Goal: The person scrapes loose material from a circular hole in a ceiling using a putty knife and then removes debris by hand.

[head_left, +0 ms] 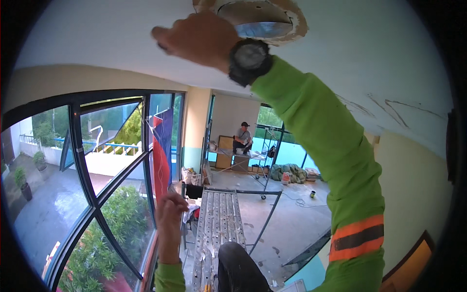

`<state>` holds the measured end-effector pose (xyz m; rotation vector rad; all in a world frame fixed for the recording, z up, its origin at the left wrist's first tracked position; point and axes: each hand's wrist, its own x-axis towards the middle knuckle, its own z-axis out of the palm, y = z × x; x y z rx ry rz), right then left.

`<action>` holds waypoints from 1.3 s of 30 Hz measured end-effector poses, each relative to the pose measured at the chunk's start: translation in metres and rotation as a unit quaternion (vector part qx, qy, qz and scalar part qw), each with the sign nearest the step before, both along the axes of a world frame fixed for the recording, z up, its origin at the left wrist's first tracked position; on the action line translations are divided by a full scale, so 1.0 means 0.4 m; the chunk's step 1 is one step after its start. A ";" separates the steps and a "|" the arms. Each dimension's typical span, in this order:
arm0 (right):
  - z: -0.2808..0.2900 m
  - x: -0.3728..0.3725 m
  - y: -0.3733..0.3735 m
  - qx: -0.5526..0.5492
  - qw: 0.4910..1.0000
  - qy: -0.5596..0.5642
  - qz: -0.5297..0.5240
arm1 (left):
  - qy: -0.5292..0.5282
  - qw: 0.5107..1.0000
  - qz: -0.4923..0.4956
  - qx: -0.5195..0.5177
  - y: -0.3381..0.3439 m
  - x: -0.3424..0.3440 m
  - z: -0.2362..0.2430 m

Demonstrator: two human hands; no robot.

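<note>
My right hand [202, 39] is raised to the white ceiling, beside a round cut-out hole [258, 19] with a patchy brown rim and shiny metal inside. Its fingers are curled; what they hold, if anything, is hidden. A black wristwatch [250, 59] sits on that wrist, above a green sleeve with orange and black bands. Lower down, near the window frame, my left hand [170, 211] is held up with bent fingers drawn together. Anything pinched in it is too small to make out. Below lies a perforated metal scaffold plank [219, 219], with my dark-trousered knee over it.
Large black-framed windows [92, 214] run along the left, one pane tilted outward. A red and blue flag [163, 151] hangs beside them. Scaffold rails [262, 221] edge the plank. Farther off, a person [242, 138] sits on another scaffold, near green sacks [289, 173] and a bucket [312, 194].
</note>
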<state>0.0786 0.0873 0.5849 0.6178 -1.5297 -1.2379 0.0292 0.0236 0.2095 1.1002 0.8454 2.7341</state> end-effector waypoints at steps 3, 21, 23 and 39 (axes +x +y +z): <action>-0.012 -0.005 0.007 -0.006 0.998 -0.010 -0.056 | 0.074 0.994 0.048 0.062 -0.063 -0.004 0.107; 0.005 0.005 0.009 0.007 0.999 0.008 -0.047 | 0.111 0.992 0.056 -0.029 -0.053 0.049 0.109; 0.019 0.000 0.001 0.016 0.999 0.011 -0.035 | 0.116 0.991 0.068 -0.024 -0.050 0.041 0.107; -0.032 0.006 -0.017 -0.013 0.998 0.007 -0.064 | 0.095 0.987 0.109 -0.075 -0.049 0.004 0.094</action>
